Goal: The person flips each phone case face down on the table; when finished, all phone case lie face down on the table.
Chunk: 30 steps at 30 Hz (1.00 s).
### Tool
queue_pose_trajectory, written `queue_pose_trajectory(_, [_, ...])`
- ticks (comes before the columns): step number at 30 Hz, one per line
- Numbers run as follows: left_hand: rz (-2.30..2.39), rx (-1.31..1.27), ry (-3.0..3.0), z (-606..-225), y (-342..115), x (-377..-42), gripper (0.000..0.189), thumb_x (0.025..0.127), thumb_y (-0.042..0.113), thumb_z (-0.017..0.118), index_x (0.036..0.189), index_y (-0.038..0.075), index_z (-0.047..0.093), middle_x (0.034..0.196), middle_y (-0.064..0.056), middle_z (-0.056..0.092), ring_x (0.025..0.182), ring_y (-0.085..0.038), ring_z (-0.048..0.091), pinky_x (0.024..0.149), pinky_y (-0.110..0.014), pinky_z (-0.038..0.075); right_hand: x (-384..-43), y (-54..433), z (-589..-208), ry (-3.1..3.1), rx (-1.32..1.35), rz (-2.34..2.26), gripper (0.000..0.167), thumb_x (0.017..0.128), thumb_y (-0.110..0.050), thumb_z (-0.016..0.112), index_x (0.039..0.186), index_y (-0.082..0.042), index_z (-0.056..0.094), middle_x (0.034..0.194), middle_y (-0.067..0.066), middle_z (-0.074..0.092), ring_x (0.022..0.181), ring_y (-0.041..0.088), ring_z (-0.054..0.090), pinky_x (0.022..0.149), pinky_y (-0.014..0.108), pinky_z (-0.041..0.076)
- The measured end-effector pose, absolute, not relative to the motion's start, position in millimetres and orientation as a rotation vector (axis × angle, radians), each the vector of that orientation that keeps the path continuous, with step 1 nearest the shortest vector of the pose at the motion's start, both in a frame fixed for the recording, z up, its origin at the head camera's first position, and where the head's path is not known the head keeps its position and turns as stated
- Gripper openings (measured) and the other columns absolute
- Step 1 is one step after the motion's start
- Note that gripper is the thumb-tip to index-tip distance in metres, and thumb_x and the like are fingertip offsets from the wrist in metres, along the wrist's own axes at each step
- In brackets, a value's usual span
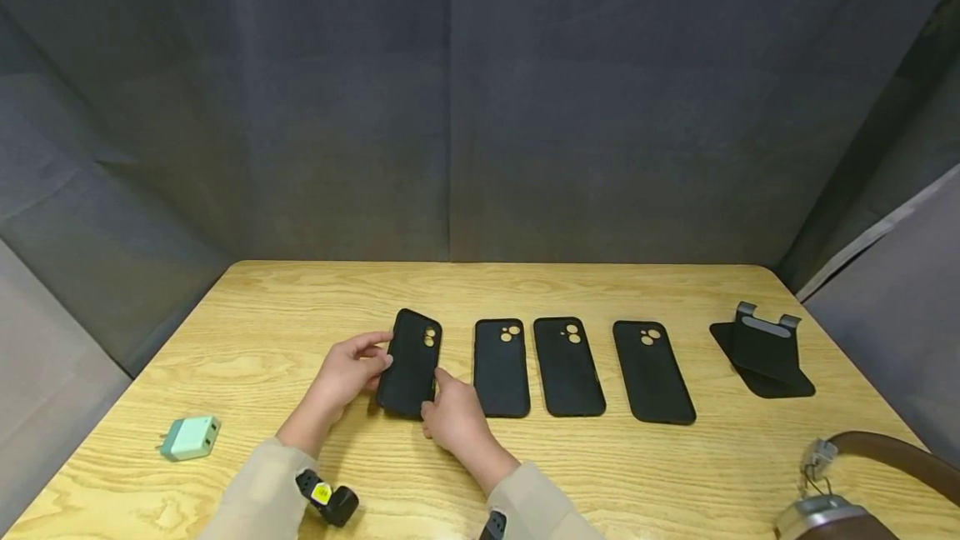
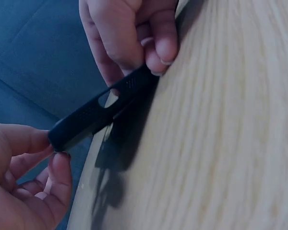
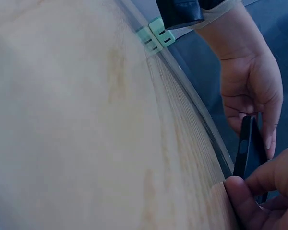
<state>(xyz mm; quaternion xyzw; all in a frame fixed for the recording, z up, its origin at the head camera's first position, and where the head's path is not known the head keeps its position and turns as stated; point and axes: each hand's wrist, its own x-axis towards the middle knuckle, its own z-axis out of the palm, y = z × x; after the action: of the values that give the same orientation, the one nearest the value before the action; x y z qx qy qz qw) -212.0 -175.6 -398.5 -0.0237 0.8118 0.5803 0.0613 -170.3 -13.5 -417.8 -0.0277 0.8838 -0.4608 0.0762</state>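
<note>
Between my left hand (image 1: 351, 369) and right hand (image 1: 457, 417) I hold a black phone case (image 1: 407, 367), tilted: the left pinches its nine o'clock edge, the right near four. Three similar cases (image 1: 501, 372) lie on the table (image 1: 315, 294) toward its three o'clock.

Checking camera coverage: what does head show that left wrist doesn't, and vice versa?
Only head: the held case's camera holes, three other phone cases, the charger, the black stand and part of the headphones.

Only left wrist: the held case's end face, with an oval cutout.

Both: left hand and right hand gripping the held case, plus the wooden table.
</note>
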Motion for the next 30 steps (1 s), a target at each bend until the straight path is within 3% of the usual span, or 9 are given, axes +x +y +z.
queue_pose_trajectory(6, [1.781,-0.060,2.457,-393,-170,-211,0.039,0.089,0.003,0.057,0.128,0.005,0.054,0.098,-0.012,0.052,0.071,-0.013,0.055,0.064,-0.029,0.052,-173,-11,-415,2.608,-0.118,-1.364,0.055,0.089,-0.006,0.056,0.139,0.005,0.036,0.050,0.001,0.056,0.042,0.012,0.052,0.044,0.024,0.036])
queue_pose_trajectory(15, [1.783,-0.033,2.465,-383,-157,-210,0.039,0.088,0.005,0.059,0.127,0.006,0.055,0.098,-0.011,0.053,0.075,-0.013,0.052,0.067,-0.030,0.049,-178,-9,-414,2.483,-0.082,-1.456,0.055,0.088,-0.005,0.060,0.138,0.004,0.039,0.055,0.005,0.059,0.047,0.014,0.060,0.050,0.023,0.043])
queue_pose_trajectory(30, [1.828,0.066,2.364,-381,-134,-213,0.039,0.087,0.003,0.059,0.125,0.007,0.055,0.091,-0.010,0.050,0.066,-0.014,0.051,0.062,-0.030,0.048,-181,-6,-420,2.438,-0.102,-1.540,0.053,0.083,0.004,0.055,0.135,-0.001,0.045,0.056,0.006,0.062,0.046,0.015,0.061,0.044,0.022,0.042])
